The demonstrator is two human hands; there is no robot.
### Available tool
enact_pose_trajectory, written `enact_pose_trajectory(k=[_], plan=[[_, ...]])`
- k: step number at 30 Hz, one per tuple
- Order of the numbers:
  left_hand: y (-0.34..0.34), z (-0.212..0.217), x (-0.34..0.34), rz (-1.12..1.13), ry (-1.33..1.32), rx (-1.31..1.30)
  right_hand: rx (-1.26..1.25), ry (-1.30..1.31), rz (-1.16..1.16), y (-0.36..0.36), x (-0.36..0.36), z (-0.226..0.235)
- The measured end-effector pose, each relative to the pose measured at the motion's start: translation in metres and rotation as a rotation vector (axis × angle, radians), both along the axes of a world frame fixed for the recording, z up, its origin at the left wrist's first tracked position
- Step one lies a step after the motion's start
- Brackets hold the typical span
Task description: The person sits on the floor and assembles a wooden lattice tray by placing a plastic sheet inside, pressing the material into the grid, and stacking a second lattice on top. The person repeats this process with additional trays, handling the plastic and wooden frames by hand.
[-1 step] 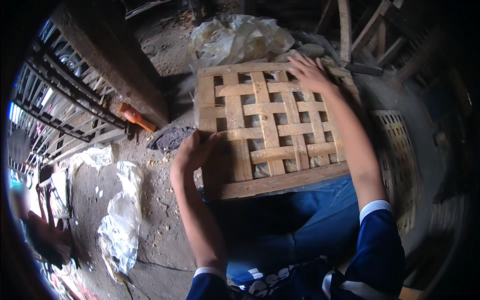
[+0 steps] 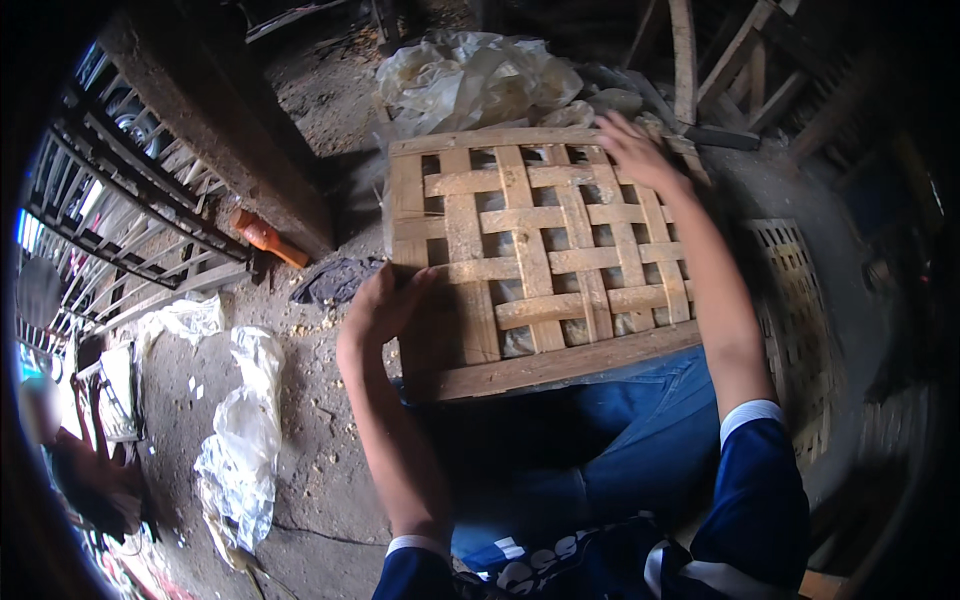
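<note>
A framed lattice tray of woven bamboo strips, square and light brown, lies over my lap. At its near left edge my left hand grips the frame, the thumb on top and the other fingers mostly hidden beyond the edge. My right hand rests at the far right corner of the tray, fingers stretched out along the far rim. Clear plastic sheeting is bunched up just beyond the tray's far side. Under the lattice something pale shows through the gaps, too dim to name.
Right of me stands a second woven lattice tray. An orange-handled tool leans by a thick wooden post at left. A dark cloth and crumpled plastic lie on the floor. Another person sits far left.
My right hand has slid slightly to the right along the tray's far corner. The tray has shifted a little left, with my left hand still on its edge.
</note>
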State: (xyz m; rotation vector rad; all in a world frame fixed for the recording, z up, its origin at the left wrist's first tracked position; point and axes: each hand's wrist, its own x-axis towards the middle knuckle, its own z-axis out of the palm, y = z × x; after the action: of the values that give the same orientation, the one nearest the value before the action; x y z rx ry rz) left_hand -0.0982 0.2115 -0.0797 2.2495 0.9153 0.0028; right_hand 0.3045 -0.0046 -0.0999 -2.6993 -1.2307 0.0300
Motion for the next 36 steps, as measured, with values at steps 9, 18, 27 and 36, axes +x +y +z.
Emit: enact_pose_trajectory(k=[9, 18, 27, 36], plan=[[-0.008, -0.003, 0.014, -0.001, -0.040, 0.072, 0.299, -0.110, -0.273, -0.171, 0.059, -0.002], [0.011, -0.020, 0.006, 0.009, -0.047, 0.040, 0.126, -0.141, 0.079, -0.077, 0.014, -0.014], [-0.003, -0.008, 0.008, 0.008, -0.052, 0.079, 0.300, -0.114, -0.334, -0.174, 0.041, -0.007], [0.000, -0.010, 0.000, 0.022, -0.141, 0.047, 0.118, -0.039, 0.298, 0.026, -0.058, 0.007]])
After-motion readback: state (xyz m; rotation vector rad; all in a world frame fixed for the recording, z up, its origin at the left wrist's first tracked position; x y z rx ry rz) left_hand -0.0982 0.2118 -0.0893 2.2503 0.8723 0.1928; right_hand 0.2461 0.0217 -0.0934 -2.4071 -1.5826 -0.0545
